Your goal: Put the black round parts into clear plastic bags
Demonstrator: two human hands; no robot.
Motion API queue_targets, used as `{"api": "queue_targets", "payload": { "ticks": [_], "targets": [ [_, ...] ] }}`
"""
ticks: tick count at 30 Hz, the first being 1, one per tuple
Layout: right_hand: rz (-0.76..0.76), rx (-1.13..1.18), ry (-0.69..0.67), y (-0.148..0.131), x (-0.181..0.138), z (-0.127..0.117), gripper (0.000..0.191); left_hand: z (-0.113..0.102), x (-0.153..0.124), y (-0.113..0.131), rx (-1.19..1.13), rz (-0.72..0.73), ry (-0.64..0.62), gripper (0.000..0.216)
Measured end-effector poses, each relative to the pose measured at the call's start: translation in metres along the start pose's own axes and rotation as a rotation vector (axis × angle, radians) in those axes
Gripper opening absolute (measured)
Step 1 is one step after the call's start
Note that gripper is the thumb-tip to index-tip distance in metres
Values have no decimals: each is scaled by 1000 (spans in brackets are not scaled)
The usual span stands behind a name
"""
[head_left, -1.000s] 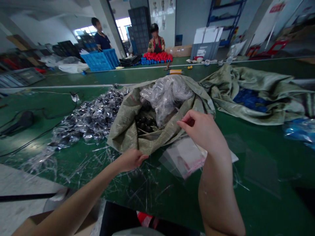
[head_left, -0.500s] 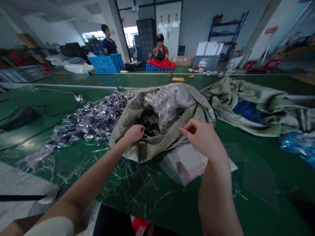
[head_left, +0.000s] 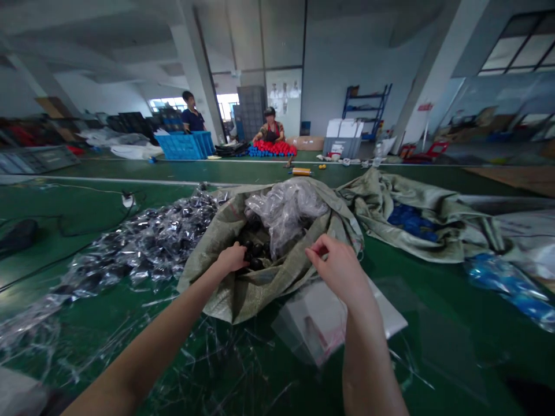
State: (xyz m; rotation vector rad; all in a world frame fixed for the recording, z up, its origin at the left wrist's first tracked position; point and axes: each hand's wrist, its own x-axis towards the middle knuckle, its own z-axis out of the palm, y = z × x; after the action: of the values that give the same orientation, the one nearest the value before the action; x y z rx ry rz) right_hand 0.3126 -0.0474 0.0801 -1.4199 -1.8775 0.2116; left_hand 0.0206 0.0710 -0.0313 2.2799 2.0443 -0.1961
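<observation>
My left hand [head_left: 233,257] reaches into the mouth of a grey-green woven sack [head_left: 255,292], its bent fingers against glossy black rounded pieces [head_left: 256,250]. The fingertips are partly hidden, so what they grip is unclear. Over the sack's front right edge, my right hand [head_left: 333,263] has thumb and fingers pinched together; anything between them is too small to make out. Crumpled clear plastic [head_left: 290,211] lies in the back of the sack. Beneath my right forearm lie flat clear bags [head_left: 318,318] with a pinkish edge.
Black pieces wrapped in clear plastic [head_left: 147,237] are heaped at left. Another sack [head_left: 437,248] with blue contents stands right, near blue wrapped pieces [head_left: 511,292]. Plastic strips litter the green table [head_left: 243,375]. Two people are beyond, near a blue crate [head_left: 185,144] and red-and-blue pieces [head_left: 275,148].
The view has tilted up, so the sack and table appear lower. My left fingers have dipped closer to the black pieces. My right hand keeps its pinch over the sack's edge.
</observation>
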Motion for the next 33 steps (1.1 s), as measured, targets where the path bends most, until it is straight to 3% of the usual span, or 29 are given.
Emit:
{"api": "queue_targets", "payload": {
  "ticks": [2,3,5,7,10,13,20,26,33],
  "targets": [
    [14,48,30,-1,1,2,3,-3,-6,2,-13,-4,43,42],
    [28,78,36,-2,1,3,8,-7,-11,4,-42,-7,75,40],
    [59,122,16,-3,1,6,29,-17,-25,9,-237,30,173,41],
    [65,115,-30,-4,1,10,47,-34,-45,18,-592,171,258,46],
    [44,44,-105,-5,0,16,57,-65,-81,37,-1043,361,199,54],
    [-10,6,-194,-11,-2,20,59,-88,-110,55,-1281,435,140,52],
    [-215,19,-346,-30,-8,31,74,-98,-113,66,-1270,269,103,51],
    [-288,179,-323,-36,-8,35,62,-94,-112,61,-1237,313,86,50],
    [-243,279,-311,-39,-8,26,44,-93,-114,51,-1290,320,142,50]
  ]
}}
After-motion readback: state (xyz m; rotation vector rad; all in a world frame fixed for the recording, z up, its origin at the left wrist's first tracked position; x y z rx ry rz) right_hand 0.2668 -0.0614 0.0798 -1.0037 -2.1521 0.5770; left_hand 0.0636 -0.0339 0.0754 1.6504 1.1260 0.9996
